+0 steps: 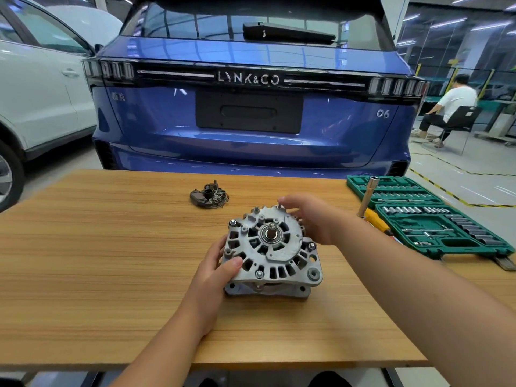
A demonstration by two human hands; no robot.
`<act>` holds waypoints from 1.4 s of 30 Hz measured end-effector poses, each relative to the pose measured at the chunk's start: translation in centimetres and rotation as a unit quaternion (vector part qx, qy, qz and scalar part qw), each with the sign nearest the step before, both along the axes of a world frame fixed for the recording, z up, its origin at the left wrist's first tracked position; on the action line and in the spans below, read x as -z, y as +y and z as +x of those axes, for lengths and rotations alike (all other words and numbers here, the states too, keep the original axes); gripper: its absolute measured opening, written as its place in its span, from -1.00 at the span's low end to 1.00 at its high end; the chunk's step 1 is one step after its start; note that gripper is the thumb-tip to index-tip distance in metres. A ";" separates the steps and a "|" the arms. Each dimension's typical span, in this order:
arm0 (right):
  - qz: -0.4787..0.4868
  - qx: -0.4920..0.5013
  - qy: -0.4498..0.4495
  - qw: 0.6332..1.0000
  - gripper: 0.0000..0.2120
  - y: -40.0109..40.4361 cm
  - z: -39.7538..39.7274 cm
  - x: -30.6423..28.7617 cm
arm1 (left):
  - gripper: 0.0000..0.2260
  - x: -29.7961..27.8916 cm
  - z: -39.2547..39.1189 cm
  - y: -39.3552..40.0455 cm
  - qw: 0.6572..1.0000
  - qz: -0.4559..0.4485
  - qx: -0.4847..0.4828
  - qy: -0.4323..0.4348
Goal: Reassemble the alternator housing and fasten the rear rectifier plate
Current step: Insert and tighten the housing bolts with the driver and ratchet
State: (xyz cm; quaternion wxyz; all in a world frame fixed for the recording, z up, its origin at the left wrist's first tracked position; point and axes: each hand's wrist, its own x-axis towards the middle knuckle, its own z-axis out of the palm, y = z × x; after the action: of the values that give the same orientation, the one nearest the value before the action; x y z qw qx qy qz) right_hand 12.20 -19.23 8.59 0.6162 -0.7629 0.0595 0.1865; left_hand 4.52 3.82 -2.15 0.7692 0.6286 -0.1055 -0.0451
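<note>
Hands (pixel 215 270) (pixel 315 219) grip alternator housing (pixel 272 247) mid-table (pixel 111 247), rectifier plate (pixel 208 195) apart.

Count: 1 alternator (pixel 272 251), 1 rectifier plate (pixel 209 195), 1 socket set case (pixel 427 216), 1 yellow-handled driver (pixel 371 202), 2 hands, left (pixel 216 270) and right (pixel 315 219), 1 table (pixel 111 247). Far: 2 cars, blue (pixel 251 107), white (pixel 42 93); 1 seated person (pixel 449 107).

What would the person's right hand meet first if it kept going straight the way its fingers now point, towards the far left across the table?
Probably the rectifier plate. The right hand reaches over the alternator housing, fingers pointing far-left along the table; depth is uncertain.
</note>
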 end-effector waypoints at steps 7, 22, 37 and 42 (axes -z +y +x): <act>0.093 -0.014 0.015 0.995 -0.40 0.2 0.2 2.2 | -0.21 -0.2 -0.4 0.0 1.000 0.007 0.014 -0.021; 0.078 0.003 -0.022 0.997 -0.48 0.5 0.1 2.3 | -0.46 -0.6 -0.5 -0.5 0.999 0.035 0.001 -0.040; 0.098 -0.023 0.030 0.994 -0.26 0.4 0.4 2.5 | -0.07 -2.0 0.6 0.2 0.995 -0.014 0.077 0.062; 0.094 -0.016 0.010 0.995 -0.39 0.7 -0.1 2.4 | -0.32 -2.6 0.9 0.0 0.994 -0.009 0.083 0.075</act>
State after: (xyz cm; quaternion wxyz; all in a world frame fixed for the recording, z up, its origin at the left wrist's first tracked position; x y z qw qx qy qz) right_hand 12.08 -18.51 6.15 0.6813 -0.7006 0.0354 0.2090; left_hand 5.47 3.80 0.43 0.7743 0.6055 -0.0997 -0.1546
